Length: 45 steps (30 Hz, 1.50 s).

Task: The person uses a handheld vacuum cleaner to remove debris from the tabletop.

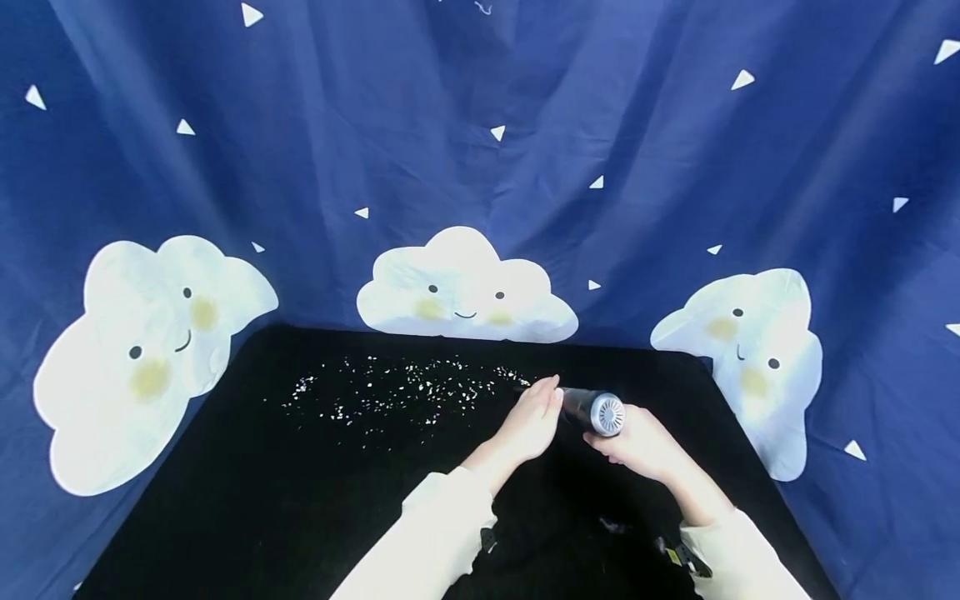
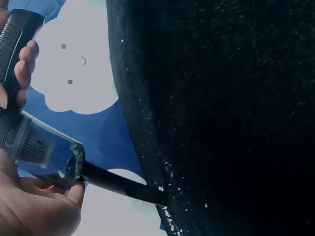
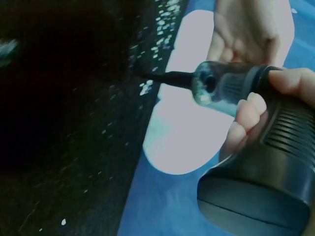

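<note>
A black handheld vacuum (image 1: 581, 407) with a silver vented end is held between both hands above the table. My right hand (image 1: 645, 443) grips its ribbed handle (image 3: 295, 140), fingers wrapped round it. Near the front, my left hand (image 1: 528, 421) holds the clear dust cup (image 2: 56, 140) from its side, fingers bent against it. A pleated filter and some debris show inside the cup. The thin black nozzle (image 2: 125, 187) points at the tabletop, its tip close to the right end of scattered white bits (image 1: 427, 392).
The bits spread leftward across the far part of the black-covered table (image 1: 225, 500). Behind its far edge hangs a blue curtain (image 1: 465, 175) with smiling clouds and white triangles. A small shiny piece (image 1: 615, 526) lies near the right forearm.
</note>
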Each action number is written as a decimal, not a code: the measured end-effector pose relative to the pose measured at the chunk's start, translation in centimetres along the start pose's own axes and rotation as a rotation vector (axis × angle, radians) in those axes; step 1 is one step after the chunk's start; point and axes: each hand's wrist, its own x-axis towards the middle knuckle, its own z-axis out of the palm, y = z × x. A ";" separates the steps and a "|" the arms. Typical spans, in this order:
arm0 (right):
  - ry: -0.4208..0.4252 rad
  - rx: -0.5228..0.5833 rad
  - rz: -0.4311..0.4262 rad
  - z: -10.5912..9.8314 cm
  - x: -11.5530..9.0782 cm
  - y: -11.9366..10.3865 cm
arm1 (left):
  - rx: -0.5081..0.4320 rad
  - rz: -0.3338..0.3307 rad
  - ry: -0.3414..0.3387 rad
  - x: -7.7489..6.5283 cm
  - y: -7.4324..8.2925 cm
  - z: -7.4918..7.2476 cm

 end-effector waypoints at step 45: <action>0.128 -0.292 -0.235 0.5 0.2 4.3 | 0.025 -0.009 -0.067 -0.1 -0.2 1.5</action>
